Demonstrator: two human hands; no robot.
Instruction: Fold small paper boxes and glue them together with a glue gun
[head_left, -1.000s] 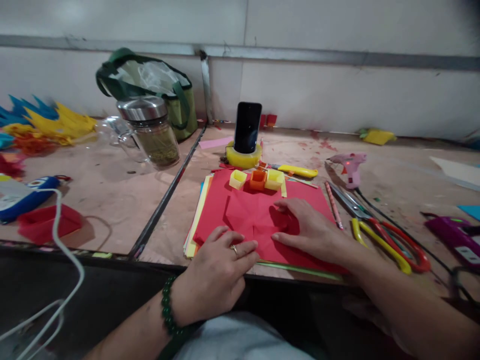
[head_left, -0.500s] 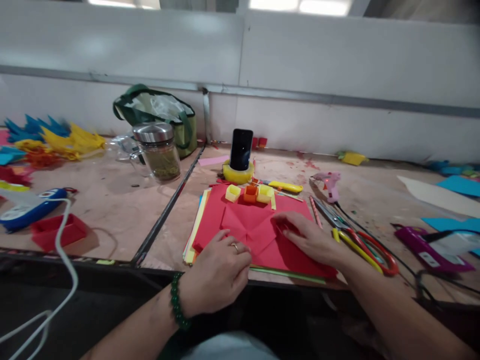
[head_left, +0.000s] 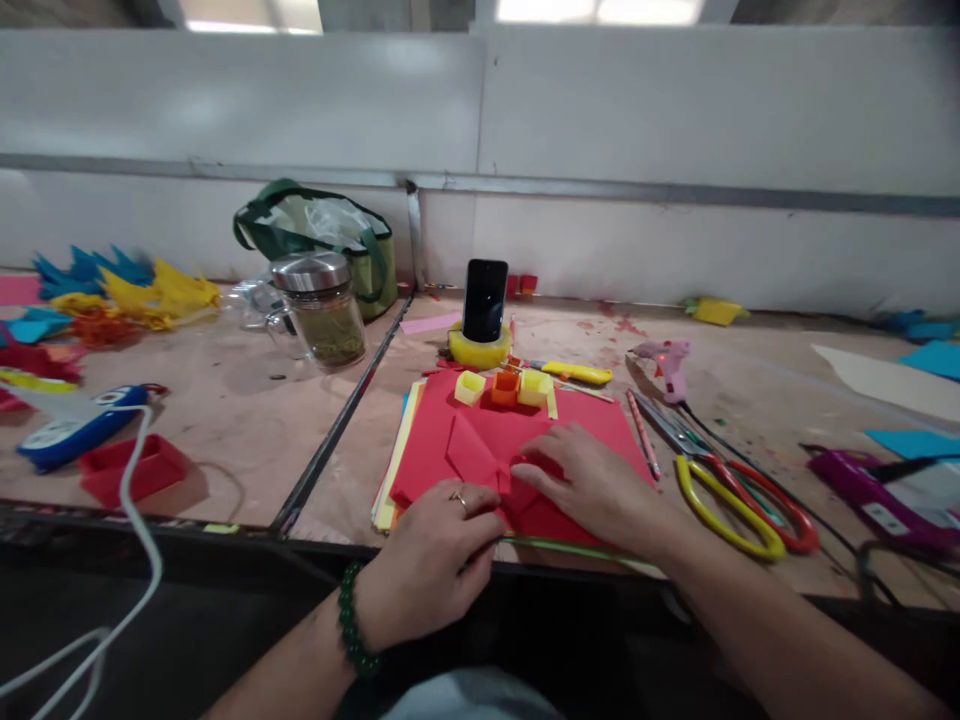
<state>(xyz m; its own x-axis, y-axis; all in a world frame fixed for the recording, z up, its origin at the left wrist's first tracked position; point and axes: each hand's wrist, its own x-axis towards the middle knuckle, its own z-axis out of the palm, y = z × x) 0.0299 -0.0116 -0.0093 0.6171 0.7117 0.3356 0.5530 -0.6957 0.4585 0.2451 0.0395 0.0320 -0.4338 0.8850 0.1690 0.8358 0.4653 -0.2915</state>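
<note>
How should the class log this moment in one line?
left hand: at folded red paper; right hand: on same paper; orange box: between two yellow boxes; phone: propped upright

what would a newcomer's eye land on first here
Probably the bright red paper at front centre, with the left hand and right hand at it. Behind it, a dark phone stands upright in a yellow roll. To the right lie scissors with coloured handles.

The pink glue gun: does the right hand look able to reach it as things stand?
Probably yes: between the right hand and the pink glue gun seem to lie only low things, such as a pencil and scissors.
</note>
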